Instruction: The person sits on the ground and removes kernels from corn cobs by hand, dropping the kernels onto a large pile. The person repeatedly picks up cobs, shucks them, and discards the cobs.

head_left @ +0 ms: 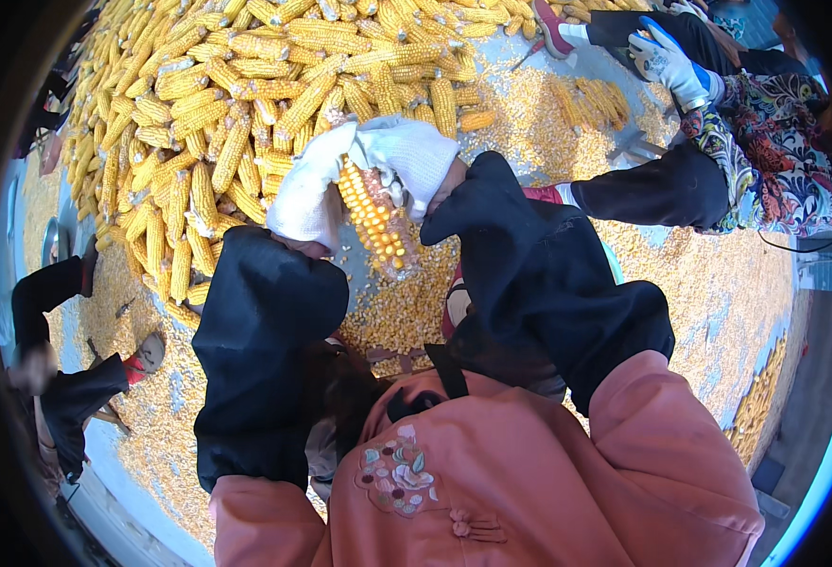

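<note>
A partly shelled corn cob is held between my two gloved hands, its yellow kernels on one side and bare pinkish cob on the other. My left hand, in a white glove, closes around the cob's upper left. From the right, my right hand grips it near the top, also in a white glove. Loose kernels cover the ground beneath the cob. Just beyond my hands rises a big pile of whole corn cobs.
At the right sits a person in a patterned top, wearing a white work glove. Another person's dark-clothed legs are at the left. Stripped or partly stripped cobs lie on the kernels near the right-hand person.
</note>
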`<move>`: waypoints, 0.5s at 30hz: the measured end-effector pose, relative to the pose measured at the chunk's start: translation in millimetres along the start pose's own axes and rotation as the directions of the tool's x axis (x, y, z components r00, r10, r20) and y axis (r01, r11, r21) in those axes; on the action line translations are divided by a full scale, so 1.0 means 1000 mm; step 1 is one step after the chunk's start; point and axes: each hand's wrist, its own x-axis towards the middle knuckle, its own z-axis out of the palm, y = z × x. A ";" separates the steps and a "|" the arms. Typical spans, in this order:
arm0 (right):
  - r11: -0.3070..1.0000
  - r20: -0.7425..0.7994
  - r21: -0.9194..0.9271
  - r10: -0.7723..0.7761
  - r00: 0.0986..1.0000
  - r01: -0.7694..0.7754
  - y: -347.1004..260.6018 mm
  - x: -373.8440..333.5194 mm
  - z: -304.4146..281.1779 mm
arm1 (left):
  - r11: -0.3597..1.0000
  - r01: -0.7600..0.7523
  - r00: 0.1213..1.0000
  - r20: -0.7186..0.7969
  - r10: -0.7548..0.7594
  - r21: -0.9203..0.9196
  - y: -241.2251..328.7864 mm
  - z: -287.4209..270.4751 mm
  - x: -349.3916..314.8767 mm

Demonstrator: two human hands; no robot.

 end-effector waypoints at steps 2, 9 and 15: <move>0.995 -0.018 -0.039 -0.094 0.995 0.093 0.013 -0.009 0.004 | 0.994 0.086 0.995 0.058 -0.082 -0.069 -0.002 0.012 0.011; 0.936 -0.188 0.346 0.138 0.973 -0.066 -0.003 -0.009 0.007 | 0.922 0.091 0.995 -0.006 -0.100 -0.376 0.011 0.003 0.012; 0.739 -0.033 0.654 0.238 0.971 -0.158 0.024 -0.035 -0.025 | 0.911 -0.124 0.978 -0.203 0.046 -0.393 0.023 0.002 0.020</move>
